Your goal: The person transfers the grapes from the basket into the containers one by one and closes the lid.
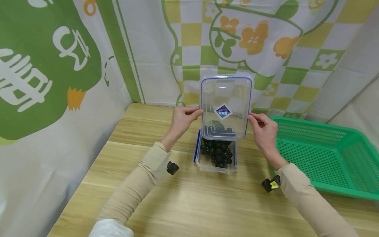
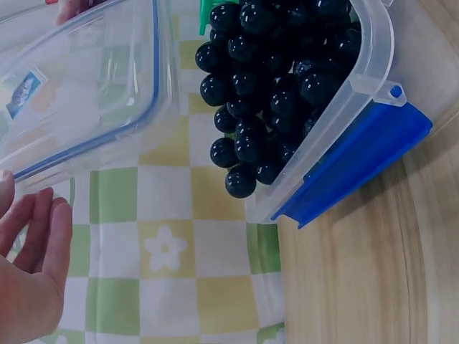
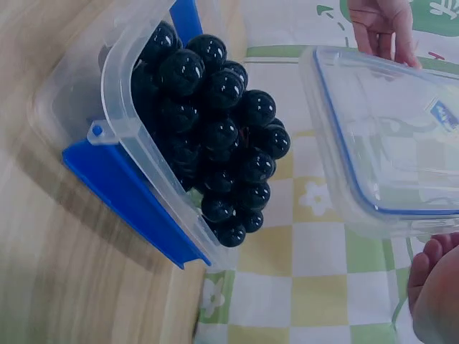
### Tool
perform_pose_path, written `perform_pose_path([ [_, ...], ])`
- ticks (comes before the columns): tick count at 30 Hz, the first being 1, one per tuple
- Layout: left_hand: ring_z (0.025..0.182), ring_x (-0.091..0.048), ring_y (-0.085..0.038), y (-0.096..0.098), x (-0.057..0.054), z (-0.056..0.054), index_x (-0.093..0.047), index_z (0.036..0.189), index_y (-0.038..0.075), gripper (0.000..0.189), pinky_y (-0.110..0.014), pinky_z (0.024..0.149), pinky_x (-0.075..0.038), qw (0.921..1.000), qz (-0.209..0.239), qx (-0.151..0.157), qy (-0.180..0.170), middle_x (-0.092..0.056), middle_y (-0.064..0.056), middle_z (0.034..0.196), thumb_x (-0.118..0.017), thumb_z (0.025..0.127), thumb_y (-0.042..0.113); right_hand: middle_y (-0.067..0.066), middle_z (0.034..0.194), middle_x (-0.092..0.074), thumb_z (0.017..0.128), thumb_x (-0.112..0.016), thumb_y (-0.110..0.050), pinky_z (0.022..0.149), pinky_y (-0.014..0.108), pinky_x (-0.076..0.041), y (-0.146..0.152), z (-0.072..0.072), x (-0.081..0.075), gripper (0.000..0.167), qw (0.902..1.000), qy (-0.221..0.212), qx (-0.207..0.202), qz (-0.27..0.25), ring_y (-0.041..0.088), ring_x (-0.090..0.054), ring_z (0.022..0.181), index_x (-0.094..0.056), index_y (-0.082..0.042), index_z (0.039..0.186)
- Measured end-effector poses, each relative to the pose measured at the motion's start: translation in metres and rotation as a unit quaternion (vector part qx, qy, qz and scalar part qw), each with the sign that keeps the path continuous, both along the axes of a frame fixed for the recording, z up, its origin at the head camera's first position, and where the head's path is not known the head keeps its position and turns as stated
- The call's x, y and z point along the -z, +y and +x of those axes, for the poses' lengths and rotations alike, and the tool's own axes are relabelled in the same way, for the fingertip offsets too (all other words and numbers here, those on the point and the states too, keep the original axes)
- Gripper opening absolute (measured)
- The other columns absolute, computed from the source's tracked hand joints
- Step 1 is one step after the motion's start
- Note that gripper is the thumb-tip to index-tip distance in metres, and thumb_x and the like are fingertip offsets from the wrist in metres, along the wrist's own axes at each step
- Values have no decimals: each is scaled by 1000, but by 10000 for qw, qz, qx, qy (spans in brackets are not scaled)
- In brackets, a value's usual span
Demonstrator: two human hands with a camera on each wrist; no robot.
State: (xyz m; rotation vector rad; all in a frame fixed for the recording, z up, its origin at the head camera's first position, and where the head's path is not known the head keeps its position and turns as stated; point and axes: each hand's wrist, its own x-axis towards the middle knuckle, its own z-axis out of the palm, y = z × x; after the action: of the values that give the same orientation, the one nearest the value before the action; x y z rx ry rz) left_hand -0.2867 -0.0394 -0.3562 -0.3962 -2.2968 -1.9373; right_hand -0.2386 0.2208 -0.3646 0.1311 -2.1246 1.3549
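Between my two hands a clear plastic lid [image 1: 226, 93] with a blue seal and a diamond-shaped label is held upright. My left hand [image 1: 182, 121] pinches its left edge with thumb and fingers; my right hand [image 1: 263, 131] pinches the right edge. Below and partly behind the lid, a clear food container [image 1: 217, 169] stands on the table. Black grapes [image 1: 222, 153] fill it, rising above the rim in both wrist views. A blue side latch [image 3: 125, 204] hangs folded down from the container. The lid covers the container's far part in the head view.
To the right sits a green perforated plastic basket [image 1: 319, 161], close by my right hand. The wooden table [image 1: 189, 204] ends at a patterned curtain [image 1: 189, 42] at the back and a fabric wall on the left. Black camera mounts [image 1: 172, 168] stick out at the wrists.
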Motion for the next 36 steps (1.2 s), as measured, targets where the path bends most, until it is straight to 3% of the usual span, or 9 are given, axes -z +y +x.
perform_pose_path([
  [3, 90, -68, -33, 2, 2, 1, -71, 99, -4, 25, -30, 75, -58, 9992, -92, -77, -375, -70, -20, 101, -70, 86, 18, -12, 82, -67, 92, -62, -22, 60, 7, -45, 2, 1, 4, 27, 9974, -704, 26, 141, -5, -57, 67, -71, 3, 101],
  [8, 95, -68, -33, 4, 14, 0, -72, 100, -2, 29, -33, 76, -59, 9933, -599, -156, -973, -71, -18, 102, -69, 87, 24, 20, 92, -69, 93, -60, -31, 59, 11, -46, 2, 3, 17, 37, 9814, -1847, -91, 522, -1, -57, 67, -69, 3, 105],
  [14, 88, -70, -33, 5, 29, 2, -73, 97, 0, 30, -32, 72, -59, 9828, -1116, -158, -1465, -71, -17, 101, -71, 85, 28, 14, 79, -67, 92, -61, -31, 57, 16, -47, 4, 3, 31, 38, 9671, -2426, -192, 744, 6, -55, 64, -70, 5, 99],
  [20, 86, -69, -34, 10, 45, 4, -74, 90, 0, 34, -37, 70, -59, 9696, -1785, -77, -1673, -72, -17, 95, -73, 82, 33, 7, 69, -64, 91, -63, -28, 55, 20, -46, 8, 4, 43, 37, 9483, -3056, -417, 753, 10, -53, 61, -69, 8, 95],
  [23, 74, -70, -32, 13, 53, 4, -72, 81, -2, 34, -37, 67, -59, 9624, -2028, -120, -1806, -72, -19, 87, -75, 80, 32, 3, 66, -61, 91, -63, -26, 54, 22, -46, 8, 5, 48, 38, 9357, -3413, -575, 681, 10, -53, 60, -65, 10, 103],
  [26, 60, -68, -26, 16, 56, 4, -69, 75, -4, 33, -33, 60, -58, 9596, -1941, -252, -2021, -71, -20, 79, -78, 78, 28, 6, 70, -64, 91, -62, -23, 55, 22, -49, 6, 3, 50, 46, 9262, -3637, -851, 517, 9, -56, 61, -53, 8, 124],
  [29, 55, -65, -19, 18, 57, 4, -67, 78, -6, 29, -29, 56, -58, 9578, -1675, -375, -2306, -69, -18, 77, -79, 77, 21, 15, 86, -67, 92, -59, -20, 57, 24, -53, 3, 1, 50, 58, 9166, -3821, -1164, 173, 6, -60, 63, -36, 3, 140],
  [32, 62, -67, -21, 19, 58, 3, -66, 93, -7, 29, -33, 64, -59, 9520, -1280, -295, -2764, -69, -19, 87, -78, 78, 15, 21, 99, -68, 93, -57, -18, 62, 29, -57, 1, -1, 50, 61, 9027, -4069, -1375, -244, 7, -65, 67, -30, 1, 145],
  [36, 74, -69, -26, 19, 61, 4, -62, 108, -8, 35, -37, 75, -59, 9408, -800, -92, -3294, -68, -24, 99, -74, 81, 10, 15, 94, -71, 94, -56, -16, 70, 37, -59, 0, -1, 51, 63, 8834, -4396, -1437, -759, 11, -68, 71, -26, -1, 147],
])
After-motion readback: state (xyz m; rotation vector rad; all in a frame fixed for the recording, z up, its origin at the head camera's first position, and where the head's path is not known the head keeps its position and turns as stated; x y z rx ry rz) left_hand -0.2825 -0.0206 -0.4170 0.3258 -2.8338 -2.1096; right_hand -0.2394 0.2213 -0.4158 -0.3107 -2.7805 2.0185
